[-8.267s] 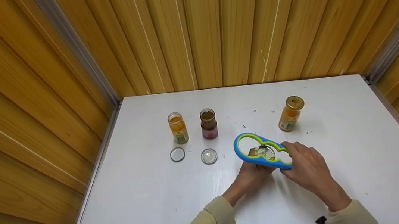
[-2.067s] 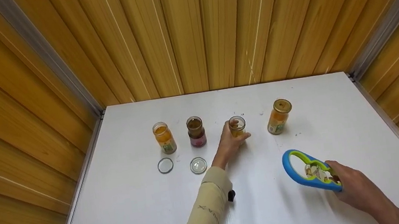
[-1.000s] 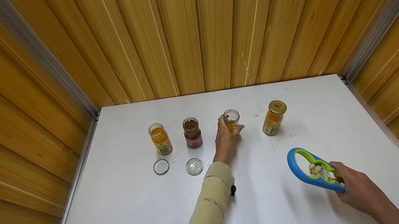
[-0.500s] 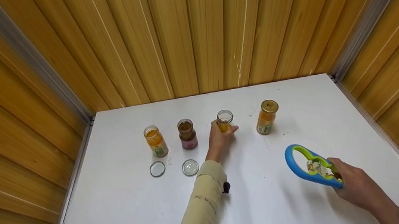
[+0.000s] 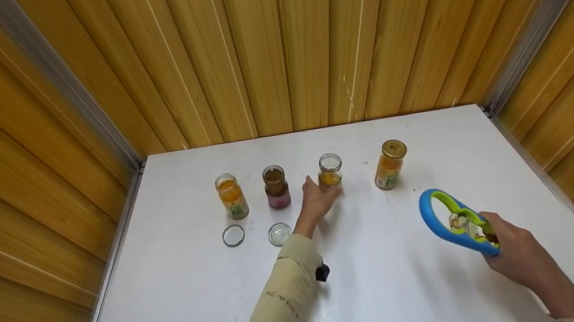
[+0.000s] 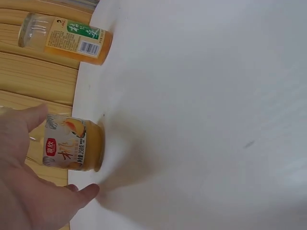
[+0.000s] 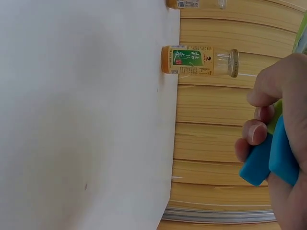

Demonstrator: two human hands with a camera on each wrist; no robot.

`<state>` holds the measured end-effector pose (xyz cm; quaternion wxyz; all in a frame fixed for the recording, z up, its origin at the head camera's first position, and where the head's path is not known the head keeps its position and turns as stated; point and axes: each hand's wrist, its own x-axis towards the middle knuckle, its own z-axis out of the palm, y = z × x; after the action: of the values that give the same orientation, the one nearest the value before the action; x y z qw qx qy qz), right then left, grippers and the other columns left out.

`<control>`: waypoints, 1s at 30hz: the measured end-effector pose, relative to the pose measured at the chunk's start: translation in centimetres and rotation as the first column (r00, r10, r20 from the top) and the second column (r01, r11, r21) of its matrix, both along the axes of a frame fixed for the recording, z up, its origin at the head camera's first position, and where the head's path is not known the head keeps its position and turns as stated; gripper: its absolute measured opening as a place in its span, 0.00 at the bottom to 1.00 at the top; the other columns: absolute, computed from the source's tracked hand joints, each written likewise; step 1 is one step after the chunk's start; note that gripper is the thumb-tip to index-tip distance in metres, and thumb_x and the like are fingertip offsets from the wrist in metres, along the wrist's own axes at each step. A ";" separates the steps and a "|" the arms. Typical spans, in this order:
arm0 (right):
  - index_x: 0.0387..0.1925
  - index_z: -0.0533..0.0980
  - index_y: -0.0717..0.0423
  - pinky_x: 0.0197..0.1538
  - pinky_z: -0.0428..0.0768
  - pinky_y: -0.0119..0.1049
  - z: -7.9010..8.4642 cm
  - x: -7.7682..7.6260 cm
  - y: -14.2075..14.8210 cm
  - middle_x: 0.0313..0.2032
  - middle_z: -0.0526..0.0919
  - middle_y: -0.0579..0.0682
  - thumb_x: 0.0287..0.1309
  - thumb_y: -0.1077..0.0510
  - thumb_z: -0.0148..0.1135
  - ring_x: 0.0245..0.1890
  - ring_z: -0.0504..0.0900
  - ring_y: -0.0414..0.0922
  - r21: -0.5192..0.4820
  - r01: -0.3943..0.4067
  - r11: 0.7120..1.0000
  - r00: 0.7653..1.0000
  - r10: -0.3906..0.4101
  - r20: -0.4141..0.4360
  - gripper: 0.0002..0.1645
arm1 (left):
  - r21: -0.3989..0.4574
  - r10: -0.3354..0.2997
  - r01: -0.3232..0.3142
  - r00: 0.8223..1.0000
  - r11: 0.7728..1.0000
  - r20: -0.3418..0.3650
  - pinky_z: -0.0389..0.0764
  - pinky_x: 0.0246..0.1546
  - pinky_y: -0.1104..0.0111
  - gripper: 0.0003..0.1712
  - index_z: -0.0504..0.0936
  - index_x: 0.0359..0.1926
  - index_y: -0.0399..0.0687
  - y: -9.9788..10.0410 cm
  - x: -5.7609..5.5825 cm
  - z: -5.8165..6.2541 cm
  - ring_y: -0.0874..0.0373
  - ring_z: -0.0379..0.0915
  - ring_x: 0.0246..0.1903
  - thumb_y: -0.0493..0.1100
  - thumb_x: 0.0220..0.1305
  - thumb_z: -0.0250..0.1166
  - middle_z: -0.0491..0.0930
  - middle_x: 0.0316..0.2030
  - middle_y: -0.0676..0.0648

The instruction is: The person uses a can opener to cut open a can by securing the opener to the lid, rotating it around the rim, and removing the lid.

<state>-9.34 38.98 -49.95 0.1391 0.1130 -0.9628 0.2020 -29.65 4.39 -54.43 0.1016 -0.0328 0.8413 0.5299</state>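
Observation:
My left hand [image 5: 318, 199] is beside an uncapped glass jar [image 5: 330, 178] of yellow fruit, which stands upright on the table. In the left wrist view, the thumb and fingers of that hand [image 6: 29, 184] are spread around the peach-labelled jar [image 6: 67, 143], with gaps to the glass. My right hand [image 5: 516, 248] grips a blue and green jar opener [image 5: 437, 224] above the table at the right. A round metal lid [image 5: 463, 224] sits in the opener's hole. In the right wrist view, the right hand's fingers [image 7: 256, 132] curl round the opener's blue end [image 7: 259, 163].
Left of that jar stand an open orange jar [image 5: 232, 197] and an open dark jar [image 5: 276, 188], each with a loose lid [image 5: 233, 235] in front. A capped jar [image 5: 391, 165] stands to the right. Wooden walls [image 5: 253, 51] enclose the white table [image 5: 200, 300].
Earlier both hands held the jar and opener together. My left hand then set the jar down in the row and has now loosened its fingers from it; the right keeps the opener and lid.

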 end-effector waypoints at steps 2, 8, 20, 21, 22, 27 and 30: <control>0.60 0.67 0.71 0.39 0.83 0.66 0.2 -0.2 0.0 0.43 0.83 0.70 0.39 0.77 0.78 0.36 0.84 0.62 -0.005 -0.007 1.000 1.000 0.007 -0.026 0.44 | 0.000 -0.016 0.016 1.000 1.000 0.004 0.50 0.77 0.56 0.58 0.41 0.80 0.30 -0.5 0.6 0.4 0.41 0.44 0.78 0.52 0.68 0.68 0.46 0.79 0.30; 0.60 0.66 0.72 0.40 0.82 0.70 0.8 -0.5 -0.3 0.44 0.81 0.72 0.39 0.77 0.78 0.35 0.83 0.64 -0.014 -0.015 1.000 1.000 0.014 -0.028 0.45 | -0.008 -0.060 0.059 0.998 0.998 -0.022 0.51 0.77 0.54 0.56 0.45 0.80 0.32 -2.2 2.5 1.4 0.42 0.45 0.78 0.53 0.69 0.68 0.46 0.80 0.33; 0.58 0.69 0.72 0.36 0.84 0.65 2.0 -1.1 -2.6 0.41 0.83 0.70 0.32 0.77 0.81 0.32 0.85 0.62 0.034 -0.063 0.997 0.990 0.066 -0.124 0.46 | 0.240 -0.168 0.169 0.985 0.956 -0.021 0.69 0.69 0.53 0.45 0.58 0.79 0.40 -4.8 7.1 4.6 0.47 0.63 0.72 0.50 0.71 0.68 0.54 0.79 0.42; 0.58 0.69 0.72 0.35 0.85 0.64 2.1 -1.2 -3.0 0.41 0.83 0.69 0.31 0.77 0.82 0.32 0.85 0.61 0.038 -0.076 0.996 0.988 0.080 -0.131 0.47 | 0.274 -0.187 0.182 0.982 0.944 -0.008 0.69 0.69 0.53 0.45 0.58 0.79 0.41 -4.9 7.6 4.8 0.48 0.64 0.72 0.50 0.71 0.67 0.56 0.79 0.42; 0.58 0.69 0.71 0.35 0.85 0.63 2.2 -1.3 -3.5 0.41 0.84 0.69 0.30 0.77 0.82 0.32 0.85 0.61 0.039 -0.088 0.995 0.986 0.093 -0.137 0.48 | 0.305 -0.207 0.195 0.978 0.932 0.005 0.68 0.69 0.52 0.44 0.57 0.80 0.41 -5.0 8.2 5.0 0.49 0.65 0.71 0.51 0.72 0.67 0.58 0.78 0.43; 0.57 0.71 0.69 0.34 0.87 0.57 3.0 -2.1 -5.6 0.40 0.85 0.65 0.27 0.77 0.83 0.32 0.85 0.55 0.050 -0.163 0.985 0.971 0.170 -0.169 0.48 | 0.526 -0.300 0.230 0.952 0.819 0.052 0.70 0.68 0.54 0.44 0.54 0.80 0.38 -5.0 10.5 5.7 0.49 0.71 0.67 0.48 0.74 0.65 0.66 0.73 0.42; 0.56 0.72 0.68 0.34 0.87 0.54 3.4 -2.8 -6.6 0.40 0.85 0.63 0.28 0.77 0.82 0.32 0.84 0.54 0.053 -0.193 0.980 0.963 0.199 -0.179 0.47 | 0.642 -0.330 0.210 0.941 0.737 0.072 0.75 0.65 0.58 0.42 0.54 0.79 0.36 -4.9 11.4 6.0 0.49 0.74 0.65 0.46 0.75 0.64 0.68 0.72 0.41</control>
<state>-12.09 32.42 -46.56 0.2047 0.2284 -0.9334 0.1864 -18.30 -0.50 -48.40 0.2587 0.0777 0.6001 0.7530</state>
